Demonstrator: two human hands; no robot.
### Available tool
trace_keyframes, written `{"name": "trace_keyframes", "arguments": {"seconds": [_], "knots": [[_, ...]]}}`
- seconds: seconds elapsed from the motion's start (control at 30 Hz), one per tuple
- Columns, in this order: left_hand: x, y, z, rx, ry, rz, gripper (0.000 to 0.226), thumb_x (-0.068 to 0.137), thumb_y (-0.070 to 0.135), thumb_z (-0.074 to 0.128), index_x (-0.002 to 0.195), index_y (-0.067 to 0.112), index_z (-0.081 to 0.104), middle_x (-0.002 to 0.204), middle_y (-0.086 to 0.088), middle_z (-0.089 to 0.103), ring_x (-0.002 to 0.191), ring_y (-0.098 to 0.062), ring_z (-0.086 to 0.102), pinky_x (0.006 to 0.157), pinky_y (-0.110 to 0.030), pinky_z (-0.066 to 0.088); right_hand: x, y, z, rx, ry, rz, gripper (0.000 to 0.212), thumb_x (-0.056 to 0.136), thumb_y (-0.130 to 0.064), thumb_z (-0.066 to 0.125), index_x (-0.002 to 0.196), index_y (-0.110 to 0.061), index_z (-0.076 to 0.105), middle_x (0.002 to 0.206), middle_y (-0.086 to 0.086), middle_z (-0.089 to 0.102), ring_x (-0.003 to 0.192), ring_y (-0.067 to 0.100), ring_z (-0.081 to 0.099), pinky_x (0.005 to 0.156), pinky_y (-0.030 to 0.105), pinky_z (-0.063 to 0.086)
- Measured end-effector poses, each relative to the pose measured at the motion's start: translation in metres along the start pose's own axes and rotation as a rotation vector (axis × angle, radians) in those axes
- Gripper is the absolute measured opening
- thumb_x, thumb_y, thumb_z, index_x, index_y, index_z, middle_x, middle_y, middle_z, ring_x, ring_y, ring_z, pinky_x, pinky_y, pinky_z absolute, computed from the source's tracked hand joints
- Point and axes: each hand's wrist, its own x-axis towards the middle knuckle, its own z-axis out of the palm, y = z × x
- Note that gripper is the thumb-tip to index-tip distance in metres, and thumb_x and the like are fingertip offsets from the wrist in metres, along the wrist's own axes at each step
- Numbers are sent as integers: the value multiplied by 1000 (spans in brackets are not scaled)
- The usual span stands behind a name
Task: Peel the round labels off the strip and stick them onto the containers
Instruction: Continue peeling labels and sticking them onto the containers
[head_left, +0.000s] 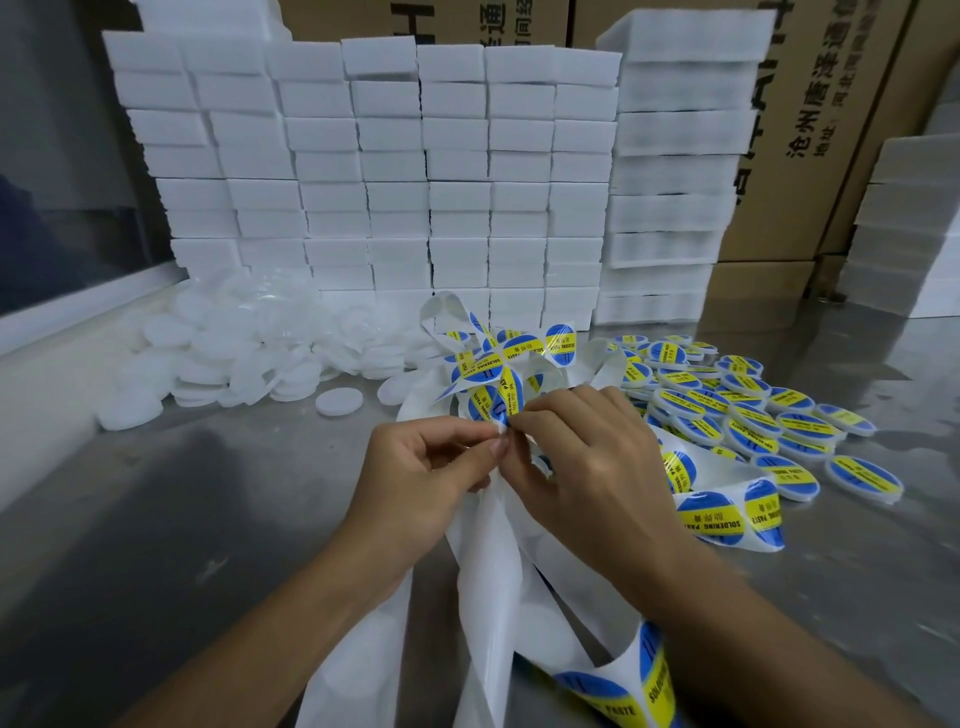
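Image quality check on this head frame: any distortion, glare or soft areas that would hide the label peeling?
Head view: wide-angle bending bows the foam block stacks and cardboard boxes; soft glare patches on the metal table; frame edges slightly blurred. The left hand and right hand pinching the label strip stay sharp and evenly lit.

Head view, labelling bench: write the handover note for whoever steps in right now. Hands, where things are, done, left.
Left hand pinches the white backing strip; right hand pinches the edge of a round label on it, apparently starting a peel.
Labelled containers lie in a pile on the right of the steel table.
Plain white containers are heaped on the left, one unlabelled container lying apart near the strip.
Done: the right pile. Left: finish this peel, stick it, work through the left heap.
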Motion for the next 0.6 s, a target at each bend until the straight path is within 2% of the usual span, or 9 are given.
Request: {"name": "trace_keyframes", "arguments": {"seconds": [0.17,0.33,0.47,0.6], "knots": [[1,1,1,-13,9,-1,24,79,5,73,72,28,79,65,3,71,57,-4,60,58,-15,49,4,-1,-4,-12,25,17,21,89,-17,64,71,-6,66,69,8,62,61,29,55,58,42,43],[3,-1,-1,120,53,77,17,80,3,73,75,19,76,74,1,73,67,-7,61,66,-18,50,6,-3,-6,0,2,55,17,86,-14,62,73,-4,63,71,8,60,64,31,55,59,43,42],[6,-3,-4,218,46,100,24,84,1,69,72,22,70,69,11,68,66,-4,58,66,-15,47,6,-4,-8,3,-36,80,16,87,-15,58,75,-4,63,73,8,59,65,31,53,61,44,41],[6,-6,-5,301,34,120,25,86,1,67,74,24,66,67,16,65,67,-5,58,72,-25,48,6,-5,-7,2,-52,95,17,88,-15,57,75,-4,62,72,9,57,64,30,52,60,44,40]]}}
